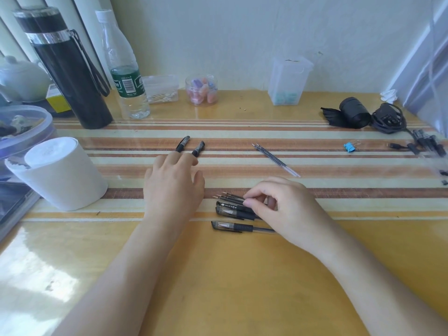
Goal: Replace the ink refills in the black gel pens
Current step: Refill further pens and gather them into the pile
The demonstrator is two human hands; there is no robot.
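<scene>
Left hand (173, 180) is laid flat and spread on the desk (218, 275), palm down, nothing held; its fingertips touch the near ends of 2 pens (190, 146) lying side by side on the striped mat (242, 141), far of the hand. Right hand (278, 204) is curled, thumb and fingers pinched narrow on a bundle of refills (229, 197) whose tips point left; whether the bundle is lifted or resting cannot be told. Just near of the refills, 2 capped pens (232, 209) lie touching each other, partly hidden under the right hand. 1 more pen (238, 226) lies apart, nearer, cap to the left. 2 spent refills (275, 160) lie together, diagonal, far right of centre on the mat. Far left: black flask (70, 76), water bottle (126, 69), white roll (60, 173). Far centre: clear jar (201, 90) with pastel items, tall clear box (288, 81). Far right: black tape roll (354, 112), coiled cable (388, 120), blue clip (349, 147), a cluster of further pens (429, 141) at the right edge, blurred.
</scene>
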